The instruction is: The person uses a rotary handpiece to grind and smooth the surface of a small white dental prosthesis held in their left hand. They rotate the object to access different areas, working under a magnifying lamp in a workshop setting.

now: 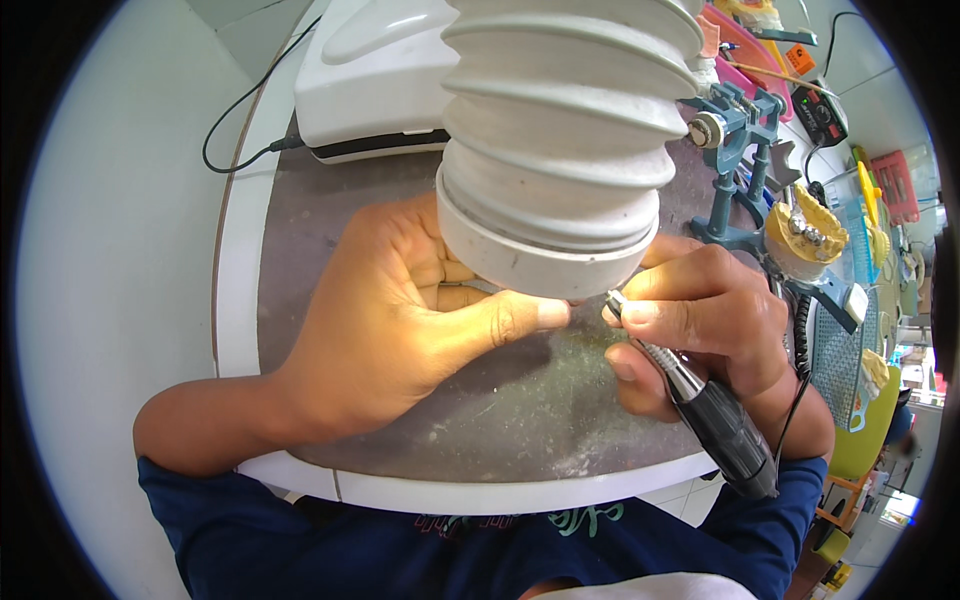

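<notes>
White ribbed plastic hose [560,130], twelve o'clock; right hand [720,310] grips slim black-silver handpiece [705,405]; left hand [385,330], hold hidden; aligning, seemingly; wants steadiness.

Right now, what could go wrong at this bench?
The tip of the black-and-silver handpiece sits close to the thumb of the left hand, so a slip might nick it. The white ribbed hose hides some left fingers from this camera, so contact there could go unseen. The yellow dental model near the right hand might get bumped.
</notes>
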Tool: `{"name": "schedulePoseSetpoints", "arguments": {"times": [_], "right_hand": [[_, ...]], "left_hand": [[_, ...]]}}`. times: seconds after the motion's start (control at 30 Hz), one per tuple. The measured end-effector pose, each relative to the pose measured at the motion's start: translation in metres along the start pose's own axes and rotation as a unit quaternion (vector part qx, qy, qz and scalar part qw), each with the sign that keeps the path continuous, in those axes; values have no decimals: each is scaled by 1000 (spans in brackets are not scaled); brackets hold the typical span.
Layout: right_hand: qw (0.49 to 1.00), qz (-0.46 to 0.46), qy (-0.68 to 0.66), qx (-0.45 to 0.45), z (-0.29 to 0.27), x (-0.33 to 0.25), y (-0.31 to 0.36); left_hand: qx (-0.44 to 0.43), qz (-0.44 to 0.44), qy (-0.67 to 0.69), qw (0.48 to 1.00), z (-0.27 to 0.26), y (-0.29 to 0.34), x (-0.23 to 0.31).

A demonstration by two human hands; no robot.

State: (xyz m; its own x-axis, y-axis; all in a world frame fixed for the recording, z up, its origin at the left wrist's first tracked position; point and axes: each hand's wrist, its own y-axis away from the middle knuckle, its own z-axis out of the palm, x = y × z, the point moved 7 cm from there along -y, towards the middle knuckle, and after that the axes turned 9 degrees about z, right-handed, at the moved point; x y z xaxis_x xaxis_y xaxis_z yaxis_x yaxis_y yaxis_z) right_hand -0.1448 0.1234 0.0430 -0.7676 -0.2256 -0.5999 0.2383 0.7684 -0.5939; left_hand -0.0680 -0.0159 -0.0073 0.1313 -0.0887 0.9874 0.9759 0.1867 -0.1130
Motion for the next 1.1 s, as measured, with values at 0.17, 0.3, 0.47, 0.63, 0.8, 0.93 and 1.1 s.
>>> {"name": "schedulePoseSetpoints", "arguments": {"times": [0.17,0.3,0.47,0.63,0.8,0.93,1.1], "right_hand": [[1000,-11,6,-12,4,-3,-2],[999,-21,17,-25,5,-4,-2],[998,-31,19,-42,7,-5,-4],[998,-23,23,-47,8,-5,-4],[998,-22,17,-54,9,-5,-4],[998,-22,32,-55,8,-6,-5],[997,-23,31,-63,8,-4,-5]], "left_hand": [[30,1,-5,1000,2,0,-2],[36,-2,17,999,4,1,-2],[39,-27,46,998,4,1,-4],[35,-52,47,997,3,2,-3],[26,-52,51,997,3,3,-5],[21,-68,36,997,3,2,-1],[22,-69,41,997,3,2,-3]]}}
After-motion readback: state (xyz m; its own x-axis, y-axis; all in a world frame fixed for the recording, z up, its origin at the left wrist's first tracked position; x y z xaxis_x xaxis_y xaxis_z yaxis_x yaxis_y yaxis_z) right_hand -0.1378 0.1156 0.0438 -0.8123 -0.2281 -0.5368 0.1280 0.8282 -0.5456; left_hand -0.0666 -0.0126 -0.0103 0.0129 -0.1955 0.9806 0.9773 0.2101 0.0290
